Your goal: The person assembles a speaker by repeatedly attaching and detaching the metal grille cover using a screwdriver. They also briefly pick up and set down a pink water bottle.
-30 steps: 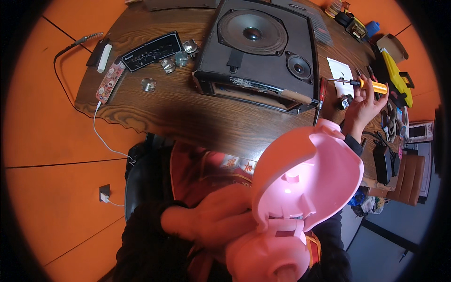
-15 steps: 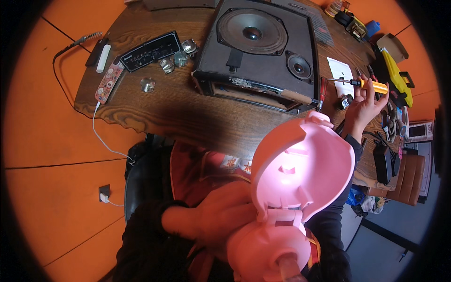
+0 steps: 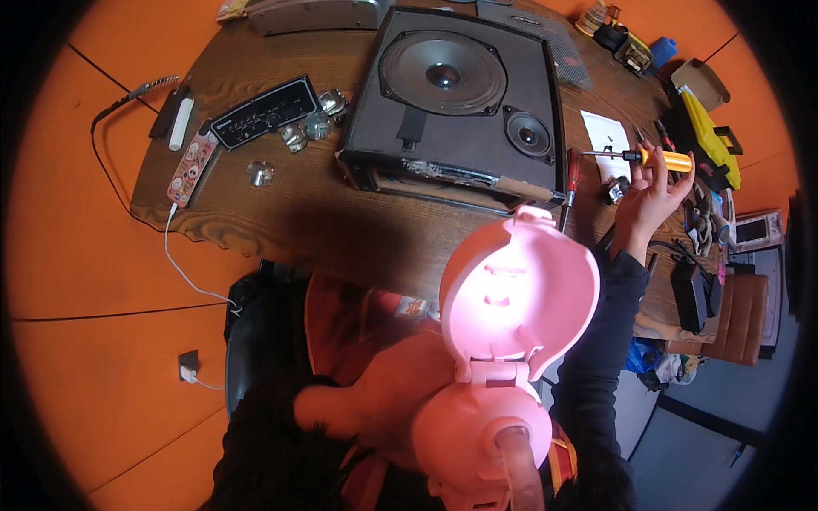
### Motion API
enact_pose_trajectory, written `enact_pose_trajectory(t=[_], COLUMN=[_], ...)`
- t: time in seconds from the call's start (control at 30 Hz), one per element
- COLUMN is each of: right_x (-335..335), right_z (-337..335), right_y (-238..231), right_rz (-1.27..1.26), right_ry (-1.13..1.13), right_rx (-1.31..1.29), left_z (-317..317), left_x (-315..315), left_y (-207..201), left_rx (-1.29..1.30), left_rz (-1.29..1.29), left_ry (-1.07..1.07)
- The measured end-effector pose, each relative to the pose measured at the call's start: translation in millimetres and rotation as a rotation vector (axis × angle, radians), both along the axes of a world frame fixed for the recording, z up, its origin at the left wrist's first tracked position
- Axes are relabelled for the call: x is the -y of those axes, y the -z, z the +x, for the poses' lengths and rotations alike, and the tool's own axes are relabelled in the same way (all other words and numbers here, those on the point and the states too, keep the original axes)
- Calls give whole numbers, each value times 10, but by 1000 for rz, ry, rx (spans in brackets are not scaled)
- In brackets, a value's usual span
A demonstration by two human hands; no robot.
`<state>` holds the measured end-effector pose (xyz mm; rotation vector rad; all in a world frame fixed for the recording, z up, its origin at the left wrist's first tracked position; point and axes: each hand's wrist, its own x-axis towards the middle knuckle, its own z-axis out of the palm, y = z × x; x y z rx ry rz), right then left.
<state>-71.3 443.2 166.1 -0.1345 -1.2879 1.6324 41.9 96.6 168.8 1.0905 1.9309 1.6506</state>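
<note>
Close up at the lower middle is a pink flip-top bottle (image 3: pixel 464 417), its domed lid (image 3: pixel 520 298) swung up and a translucent straw (image 3: pixel 516 464) sticking out towards the lower edge. My left hand (image 3: pixel 388 392) is wrapped round the bottle's side, with its fingertips hidden behind it. At the right, above the table, my right hand (image 3: pixel 652 204) grips a screwdriver (image 3: pixel 669 161) by its yellow handle. Its shaft points left, towards a loudspeaker box (image 3: pixel 375 111) with a large and a small cone. A red-handled screwdriver (image 3: pixel 573 175) lies beside the box.
On the wooden table (image 3: pixel 315 204) sit a black control panel (image 3: pixel 264 111), several clear knobs (image 3: pixel 261 174) and a patterned power bank (image 3: pixel 193 170) with a white cable. White paper (image 3: pixel 605 136), a yellow case (image 3: pixel 709 136) and a black adapter (image 3: pixel 690 298) are at the right.
The pink bottle has shifted slightly left and away from me, and more of its straw shows. My right hand still holds the yellow screwdriver in nearly the same place.
</note>
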Motion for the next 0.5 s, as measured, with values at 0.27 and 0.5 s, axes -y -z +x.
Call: enact_pose_trajectory(t=[0.27, 0.5], right_x=[-70, 116], right_z=[9, 174], right_y=[88, -277], right_rz=[1, -61], right_ry=[2, -214], right_rx=[18, 42], left_z=[199, 48], left_x=[-70, -76], left_y=[69, 7], left_rx=[-13, 55], left_rz=[136, 276], left_ry=[-290, -241])
